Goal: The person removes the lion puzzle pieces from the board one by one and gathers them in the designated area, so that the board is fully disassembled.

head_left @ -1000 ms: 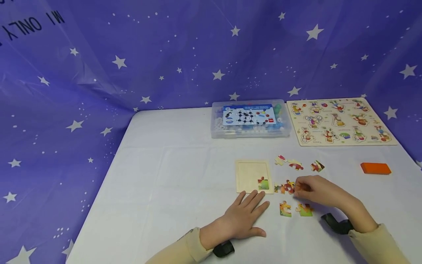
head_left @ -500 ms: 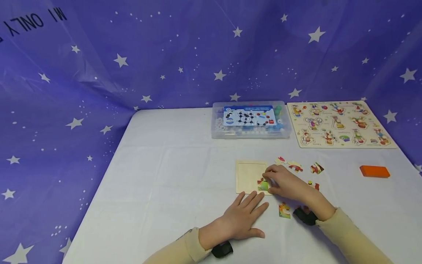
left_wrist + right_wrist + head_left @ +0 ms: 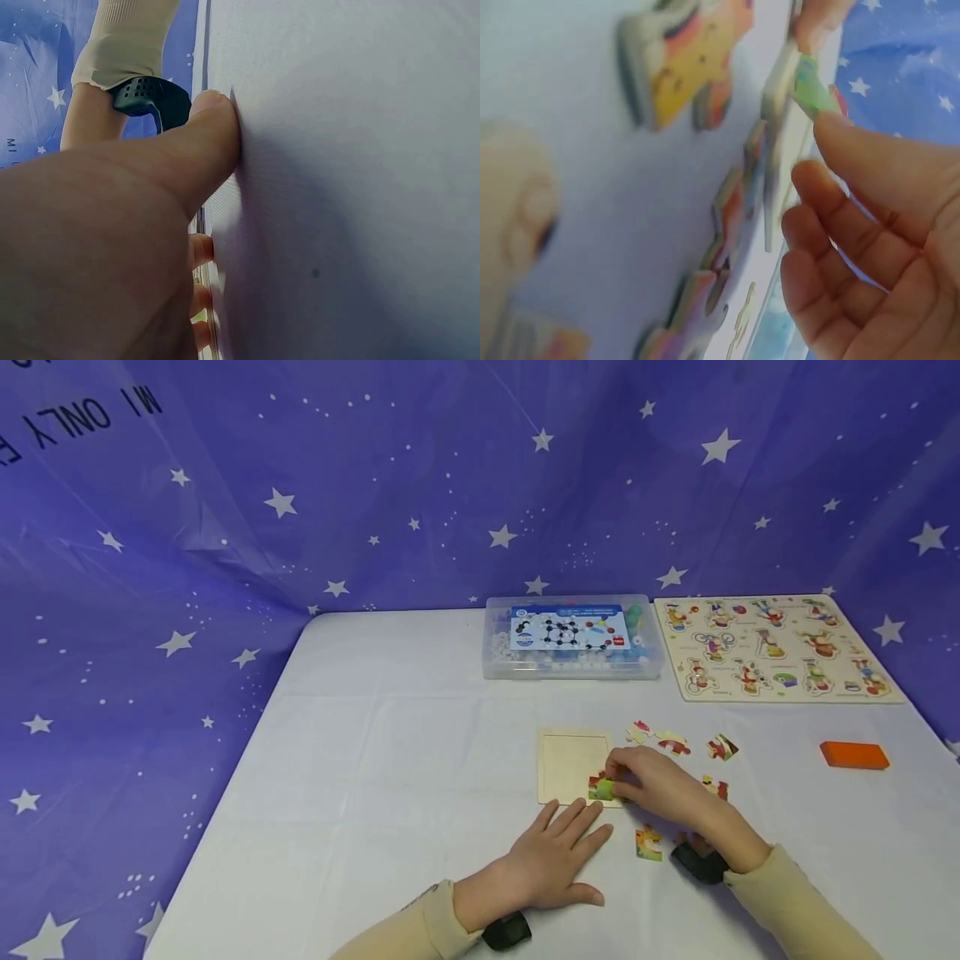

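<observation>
A square wooden puzzle tray (image 3: 564, 758) lies on the white table, with a green and red jigsaw piece (image 3: 599, 788) at its lower right corner. My right hand (image 3: 663, 787) is over that side of the tray and pinches this piece; in the right wrist view the green piece (image 3: 814, 94) stands tilted by the thumb. The other fingers (image 3: 847, 247) are loosely curled. My left hand (image 3: 558, 858) lies flat, fingers spread, its fingertips at the tray's near edge. Loose pieces lie to the right, including a yellow-orange one (image 3: 648, 843); others are partly hidden by the right hand and wrist.
Behind the tray stands a clear plastic case (image 3: 573, 664) of molecule-model parts. A large wooden picture board (image 3: 798, 647) lies at the back right, and an orange block (image 3: 854, 756) near the right side. A purple star-patterned cloth (image 3: 420, 485) hangs behind the table (image 3: 390, 760).
My right hand has moved left from the loose pieces to the tray's right side, and the corner piece now looks tilted. My left hand has stayed in place.
</observation>
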The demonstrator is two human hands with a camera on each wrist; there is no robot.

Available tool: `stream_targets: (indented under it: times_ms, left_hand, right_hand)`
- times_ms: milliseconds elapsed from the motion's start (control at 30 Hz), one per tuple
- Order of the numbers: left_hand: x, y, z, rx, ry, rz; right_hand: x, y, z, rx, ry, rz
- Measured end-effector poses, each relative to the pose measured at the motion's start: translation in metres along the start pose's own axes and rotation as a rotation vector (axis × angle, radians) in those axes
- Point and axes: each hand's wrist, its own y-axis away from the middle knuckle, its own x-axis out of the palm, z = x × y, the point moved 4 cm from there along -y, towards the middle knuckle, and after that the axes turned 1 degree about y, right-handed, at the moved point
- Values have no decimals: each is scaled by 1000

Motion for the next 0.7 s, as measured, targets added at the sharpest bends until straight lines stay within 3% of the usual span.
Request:
stream_targets:
  times_ms: [167,267,467,700]
  left_hand:
    - [0,0,0,1,-16,-9]
    - [0,0,0,1,-16,-12]
    - [0,0,-1,5,-10,-14]
    - [-2,0,-1,4,-11,-15]
  right_hand:
    - [-6,12,-6,43,-210,24]
    - [-12,23,-12,56,-283,33]
    - [-24,50,-29,59,-364,51]
    - [-34,81,-51,184,-411,100]
